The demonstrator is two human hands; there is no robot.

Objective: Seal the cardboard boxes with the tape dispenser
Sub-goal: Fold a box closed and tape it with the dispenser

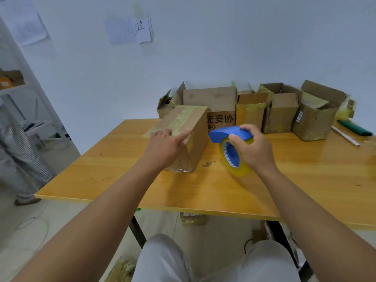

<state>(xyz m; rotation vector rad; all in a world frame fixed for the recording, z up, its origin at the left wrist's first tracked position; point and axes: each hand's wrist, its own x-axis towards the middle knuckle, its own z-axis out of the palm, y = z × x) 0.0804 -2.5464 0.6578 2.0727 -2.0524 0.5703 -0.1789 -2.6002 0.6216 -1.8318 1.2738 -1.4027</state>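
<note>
Right hand: I have it curled round the blue tape dispenser, its yellow roll standing on the table, just right of the near box. Left hand: fingers straight, pressing that box's taped top. Progress: this box looks sealed, though blur hides the seam end; the back-row boxes stand flaps up, untaped. Room: open tabletop ahead and right; the near box sits close to the table's left edge.

The cardboard box reads "无妥协"; the wall paper bears "佳".
</note>
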